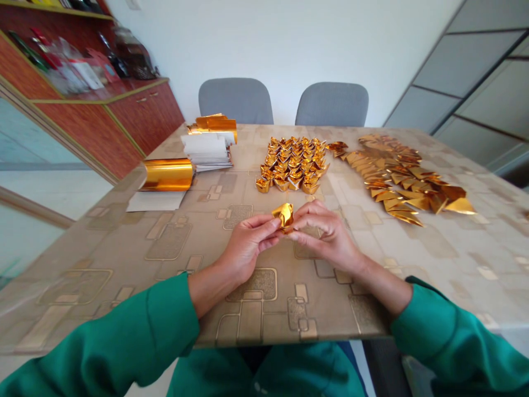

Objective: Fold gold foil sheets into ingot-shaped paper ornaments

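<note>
- A pale wall (289,44) closes off the room behind everything.
- The table (173,298) fills most of the view, its cloth beige with rounded rectangles.
- A red-brown cabinet (136,118) stands beyond it at the left, with bottles and bags on its top.
- Two grey chairs (235,102) stand at the far edge, backs upright.
- On the right of the table, gold flat folds (407,179) overlap in a broad spread, running from far left to near right.
- At the centre, a block (293,165) of shaped gold pieces sits in close rows.
- On the left, a stack (206,149) of paper shows white faces and gold; nearer, a curled gold sheet (167,173) lies crosswise over white paper.
- The left hand (246,242) grips the piece's left side between thumb and fingers.
- The right hand (330,234) pinches its lower right edge with the fingertips.
- The gold piece (284,212) is between both hands, in front of the block. Its broad, rounded end points away from the wearer; its long axis appears to run away from the body, though fingers hide part of it.
</note>
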Motion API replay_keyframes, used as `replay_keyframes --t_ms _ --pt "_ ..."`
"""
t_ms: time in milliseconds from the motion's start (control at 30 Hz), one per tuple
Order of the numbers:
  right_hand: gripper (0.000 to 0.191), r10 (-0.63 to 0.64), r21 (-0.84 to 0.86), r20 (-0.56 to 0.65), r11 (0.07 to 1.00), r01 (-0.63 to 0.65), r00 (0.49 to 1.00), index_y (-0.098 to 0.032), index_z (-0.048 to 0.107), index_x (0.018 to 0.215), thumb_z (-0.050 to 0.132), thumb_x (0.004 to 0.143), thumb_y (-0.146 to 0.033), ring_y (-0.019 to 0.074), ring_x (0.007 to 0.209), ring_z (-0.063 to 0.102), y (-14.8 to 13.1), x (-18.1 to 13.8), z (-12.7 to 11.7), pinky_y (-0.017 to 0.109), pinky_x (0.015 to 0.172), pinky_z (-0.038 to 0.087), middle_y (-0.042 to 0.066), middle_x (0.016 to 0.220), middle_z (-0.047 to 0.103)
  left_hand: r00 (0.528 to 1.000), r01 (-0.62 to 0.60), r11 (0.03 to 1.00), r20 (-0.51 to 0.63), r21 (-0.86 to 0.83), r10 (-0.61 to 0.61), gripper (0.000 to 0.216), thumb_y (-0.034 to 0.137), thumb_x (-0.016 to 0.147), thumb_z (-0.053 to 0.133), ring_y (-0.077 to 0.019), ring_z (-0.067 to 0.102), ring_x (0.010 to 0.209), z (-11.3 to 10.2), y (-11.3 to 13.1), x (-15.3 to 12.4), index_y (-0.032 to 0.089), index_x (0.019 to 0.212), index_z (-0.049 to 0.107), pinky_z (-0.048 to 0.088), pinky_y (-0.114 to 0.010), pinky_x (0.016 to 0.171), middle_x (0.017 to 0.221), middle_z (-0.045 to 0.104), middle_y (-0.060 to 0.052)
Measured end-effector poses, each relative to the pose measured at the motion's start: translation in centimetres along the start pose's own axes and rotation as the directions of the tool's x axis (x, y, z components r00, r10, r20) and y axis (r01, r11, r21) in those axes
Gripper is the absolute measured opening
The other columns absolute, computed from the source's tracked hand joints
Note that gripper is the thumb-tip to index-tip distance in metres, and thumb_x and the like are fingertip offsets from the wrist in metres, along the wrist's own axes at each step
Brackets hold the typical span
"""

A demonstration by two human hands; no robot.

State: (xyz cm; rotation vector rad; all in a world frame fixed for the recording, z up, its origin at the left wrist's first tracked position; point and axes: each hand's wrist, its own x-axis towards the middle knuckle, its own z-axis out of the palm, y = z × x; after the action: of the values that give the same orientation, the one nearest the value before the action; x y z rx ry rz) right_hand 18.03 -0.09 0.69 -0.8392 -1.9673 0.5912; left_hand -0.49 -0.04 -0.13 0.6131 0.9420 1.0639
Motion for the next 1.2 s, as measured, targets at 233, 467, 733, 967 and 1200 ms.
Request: replay_keyframes --t_ms 233,467,733,967,1200 --pt "0.007 0.032 0.019 0.003 0.999 -0.032 0.999 -0.027 0.073 0.090 0.069 0.089 -0.033 0.0183 0.083 0.059 -0.1 -0.1 0.0 0.035 0.078 0.044 0.002 0.085 0.065 0.999 -0.050 0.999 0.017 0.002 0.050 0.025 0.024 0.057 0.091 -0.0097 0.069 0.064 0.2 0.1 -0.2 0.015 0.073 0.074 0.054 -0.018 0.061 0.073 0.074 -0.001" --pt "0.008 -0.262 -0.300 0.137 0.908 0.292 0.955 -0.025 0.074 0.093 0.067 0.092 -0.029 0.0191 0.087 0.057 0.3 -0.3 0.2 0.036 0.079 0.039 0.002 0.089 0.068 1.000 -0.010 1.000 -0.014 -0.009 0.009 0.028 0.023 0.054 0.092 -0.0094 0.066 0.065 -0.3 0.1 0.6 0.013 0.071 0.072 0.055 -0.020 0.064 0.071 0.072 0.000" --pt "0.010 -0.213 -0.203 0.103 0.952 0.230 0.972 -0.022 0.069 0.090 0.063 0.094 -0.029 0.0185 0.086 0.057 0.4 -0.3 0.7 0.035 0.080 0.042 0.003 0.090 0.066 0.998 -0.055 0.996 -0.019 0.065 0.056 0.032 0.028 0.051 0.092 -0.0065 0.061 0.057 -0.2 -0.1 0.1 0.013 0.068 0.070 0.051 -0.017 0.057 0.064 0.068 0.002" --pt "0.007 -0.111 -0.205 0.011 0.973 0.111 0.994 -0.021 0.067 0.095 0.062 0.094 -0.026 0.0193 0.090 0.058 0.1 -0.4 0.9 0.037 0.084 0.042 0.004 0.092 0.064 0.995 -0.092 0.993 -0.028 0.078 0.095 0.032 0.032 0.055 0.092 -0.0084 0.065 0.064 -0.1 -0.2 -0.1 0.014 0.071 0.070 0.055 -0.019 0.063 0.071 0.070 0.002" --pt "0.010 0.071 -0.115 -0.007 0.991 -0.072 0.997 -0.020 0.068 0.081 0.065 0.091 -0.022 0.0173 0.082 0.059 0.5 -0.4 1.2 0.033 0.077 0.044 0.002 0.084 0.063 0.998 -0.057 0.997 -0.011 0.052 0.057 0.033 0.031 0.054 0.092 -0.0096 0.068 0.069 0.1 -0.4 -0.2 0.014 0.073 0.072 0.057 -0.021 0.068 0.074 0.073 -0.001"
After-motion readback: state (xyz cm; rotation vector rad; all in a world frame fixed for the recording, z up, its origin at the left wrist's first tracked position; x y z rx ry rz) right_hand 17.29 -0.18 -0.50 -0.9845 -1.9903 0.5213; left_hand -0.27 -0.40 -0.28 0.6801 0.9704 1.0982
